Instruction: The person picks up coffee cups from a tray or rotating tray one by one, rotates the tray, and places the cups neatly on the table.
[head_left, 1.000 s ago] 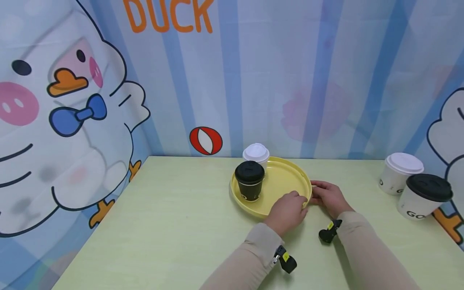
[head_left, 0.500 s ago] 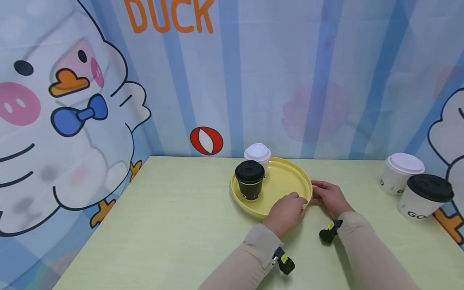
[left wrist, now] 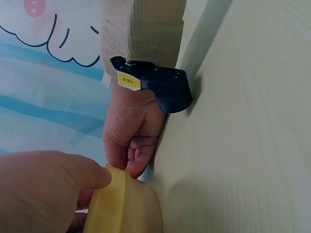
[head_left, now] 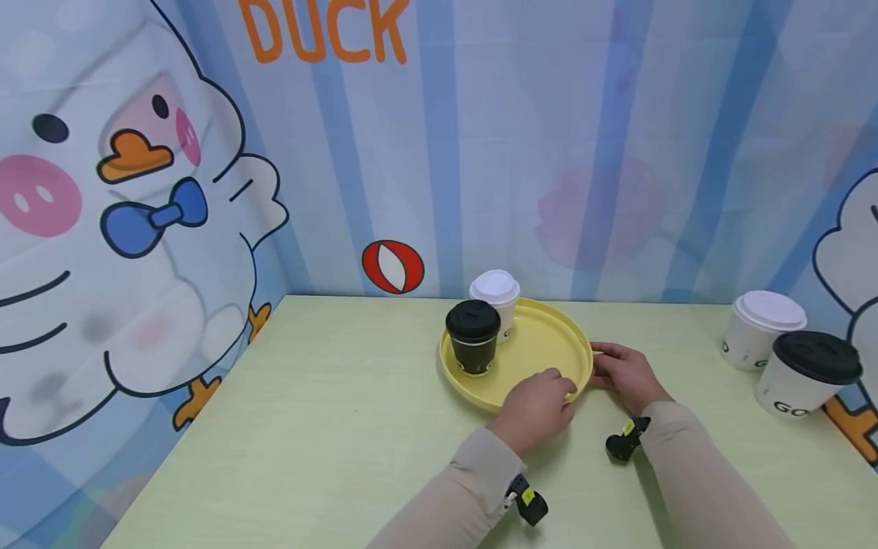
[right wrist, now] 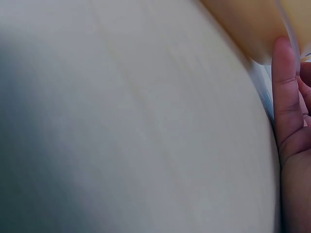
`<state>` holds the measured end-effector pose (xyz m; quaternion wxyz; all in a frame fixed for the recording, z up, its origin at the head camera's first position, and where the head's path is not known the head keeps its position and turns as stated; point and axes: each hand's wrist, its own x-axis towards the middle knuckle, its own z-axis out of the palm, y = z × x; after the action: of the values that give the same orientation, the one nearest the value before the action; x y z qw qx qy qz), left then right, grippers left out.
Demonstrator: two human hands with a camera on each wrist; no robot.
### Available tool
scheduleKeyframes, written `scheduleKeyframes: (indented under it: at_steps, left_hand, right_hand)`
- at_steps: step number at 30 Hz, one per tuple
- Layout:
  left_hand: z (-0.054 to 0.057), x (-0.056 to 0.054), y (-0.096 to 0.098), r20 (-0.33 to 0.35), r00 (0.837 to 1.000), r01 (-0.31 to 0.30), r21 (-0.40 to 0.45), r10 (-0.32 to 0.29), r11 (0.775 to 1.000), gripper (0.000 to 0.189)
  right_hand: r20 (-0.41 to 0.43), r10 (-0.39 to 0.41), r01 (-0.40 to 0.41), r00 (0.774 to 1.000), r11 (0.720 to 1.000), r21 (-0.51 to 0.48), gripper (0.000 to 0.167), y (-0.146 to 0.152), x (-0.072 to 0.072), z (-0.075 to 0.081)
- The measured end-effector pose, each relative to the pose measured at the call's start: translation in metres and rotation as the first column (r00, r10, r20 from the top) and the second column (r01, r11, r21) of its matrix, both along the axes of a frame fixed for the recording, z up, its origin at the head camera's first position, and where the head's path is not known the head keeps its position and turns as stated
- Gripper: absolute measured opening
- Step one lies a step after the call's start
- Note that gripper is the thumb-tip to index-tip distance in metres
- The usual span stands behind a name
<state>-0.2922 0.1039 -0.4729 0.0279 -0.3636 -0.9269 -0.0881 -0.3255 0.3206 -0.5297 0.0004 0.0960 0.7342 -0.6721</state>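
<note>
A round yellow plate (head_left: 549,335) with a raised rim lies toward the back of the table. On its left half stand a black-lidded dark paper cup (head_left: 473,343) and, behind it, a white-lidded white paper cup (head_left: 504,305). My left hand (head_left: 535,410) grips the plate's front right rim; in the left wrist view its thumb (left wrist: 87,174) lies on the rim's outside. My right hand (head_left: 627,375) holds the right edge, fingers curled at the rim, thumb hidden in the head view. One finger (right wrist: 285,82) touches the plate's underside in the right wrist view.
At the table's right side stand a larger white cup with a white lid (head_left: 761,332) and one with a black lid (head_left: 805,377). A cartoon duck backdrop (head_left: 480,152) rises behind the pale table (head_left: 309,427). Each sleeve carries a small black camera.
The plate has turned slightly clockwise: the white cup has shifted right and the dark cup slightly back. My left hand has moved a little left and nearer; the right hand stays in place.
</note>
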Motion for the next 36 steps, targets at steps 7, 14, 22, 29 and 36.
scheduleKeyframes:
  at_steps: [7, 14, 22, 29, 36]
  left_hand:
    - [-0.001, 0.001, -0.008, -0.030, 0.999, 0.022, -0.004, -0.022, 1.000, 0.023]
    - [0.002, 0.001, -0.017, -0.015, 0.999, 0.035, -0.011, -0.035, 0.999, 0.022]
    - [0.000, -0.004, -0.026, -0.019, 0.996, 0.091, 0.029, -0.090, 0.995, 0.021]
    - [0.001, -0.005, -0.034, -0.004, 0.993, 0.117, 0.038, -0.117, 0.992, 0.019]
    - [0.001, -0.007, -0.039, 0.004, 0.994, 0.113, 0.051, -0.113, 0.992, 0.019]
  right_hand:
    - [0.003, -0.008, 0.008, 1.000, 1.000, 0.002, 0.050, -0.001, 0.001, 0.000]
    - [0.008, -0.003, 0.003, 1.000, 1.000, -0.007, 0.050, -0.001, 0.001, 0.000]
    - [0.015, 0.006, -0.006, 1.000, 1.000, -0.012, 0.052, -0.001, 0.001, 0.000]
    - [-0.003, 0.019, -0.019, 1.000, 0.999, -0.031, 0.053, 0.001, 0.000, -0.002]
    - [-0.014, 0.018, -0.018, 1.000, 1.000, -0.019, 0.051, 0.000, 0.000, -0.001]
